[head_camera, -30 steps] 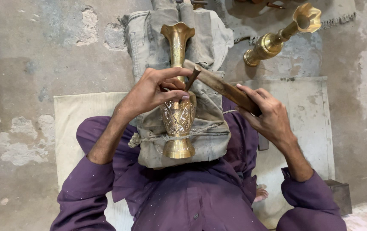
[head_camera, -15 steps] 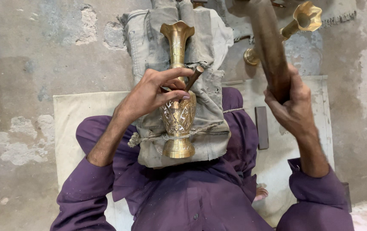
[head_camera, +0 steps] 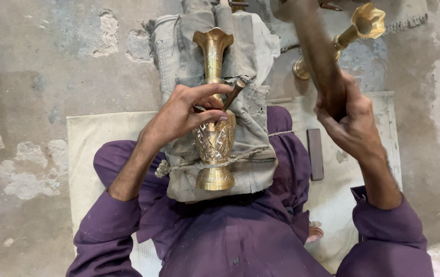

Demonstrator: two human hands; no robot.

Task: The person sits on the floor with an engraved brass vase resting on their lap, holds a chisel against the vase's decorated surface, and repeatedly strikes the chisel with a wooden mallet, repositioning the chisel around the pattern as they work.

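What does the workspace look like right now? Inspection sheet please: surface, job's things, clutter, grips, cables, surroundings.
Surface: pale mat on a worn concrete floor; grey cloth pad across the person's lap.
Job's things: engraved brass vase lying on the pad, tied down with cord; thin chisel set against its body; wooden mallet raised, blurred.
Clutter: second brass vase lying on the floor, upper right; dark flat bar on the mat.
Grips: left hand pinches the chisel and rests on the vase; right hand is closed round the mallet handle.
Cables: nothing seen.
Surroundings: patchy, chipped concrete; no other people seen.
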